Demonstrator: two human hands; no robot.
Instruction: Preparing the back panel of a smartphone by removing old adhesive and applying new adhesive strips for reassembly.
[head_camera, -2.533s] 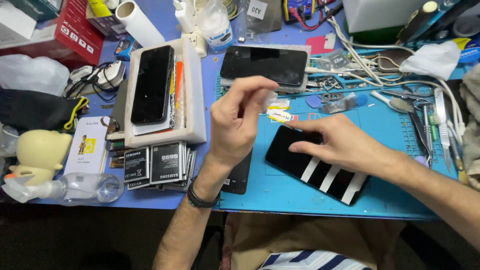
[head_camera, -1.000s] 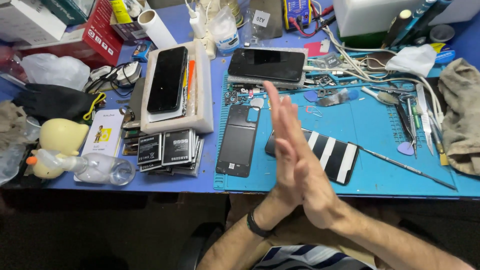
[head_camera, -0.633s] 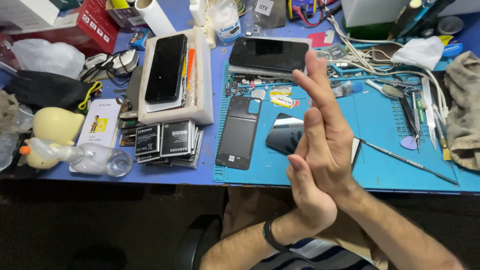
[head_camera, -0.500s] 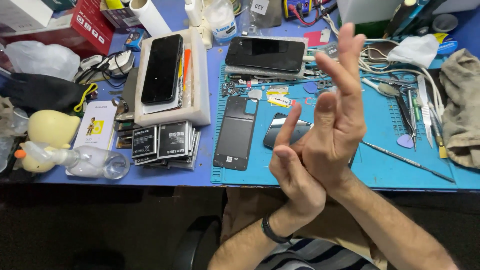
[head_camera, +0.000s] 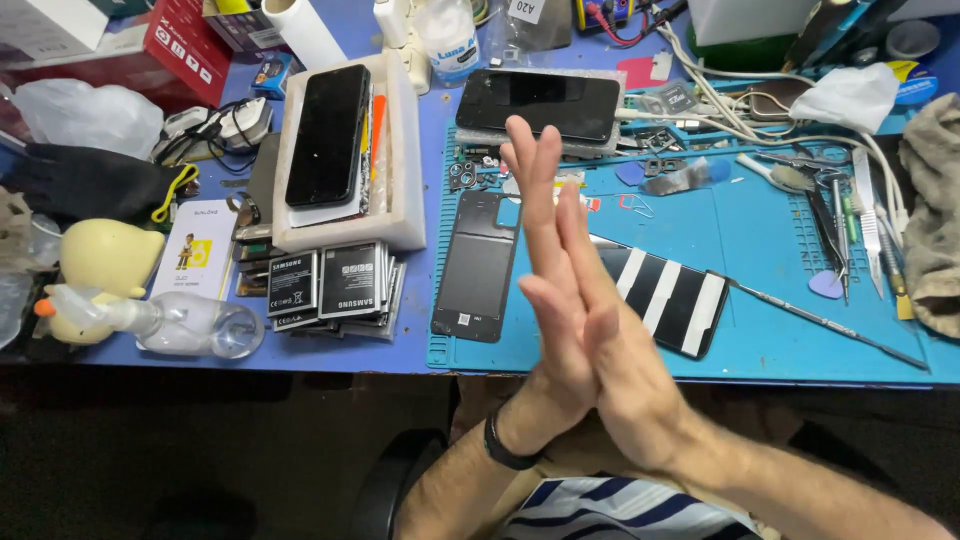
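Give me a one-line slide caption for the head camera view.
Left hand and right hand pressed palm to palm above a blue repair mat, holding nothing, near a black phone frame.

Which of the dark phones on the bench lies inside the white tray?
The upright black phone left of the mat; the other phone lies crosswise above the mat.

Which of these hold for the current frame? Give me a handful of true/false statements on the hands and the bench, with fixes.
1. The left hand and right hand are pressed palm to palm. True.
2. The right hand holds the striped phone. False: it lies on the blue mat, and both hands are empty.
3. A black phone back frame lies on the mat left of the hands. True.
4. The white tray is empty. False: a dark phone lies in it.
5. Tweezers lie at the mat's right side. True.
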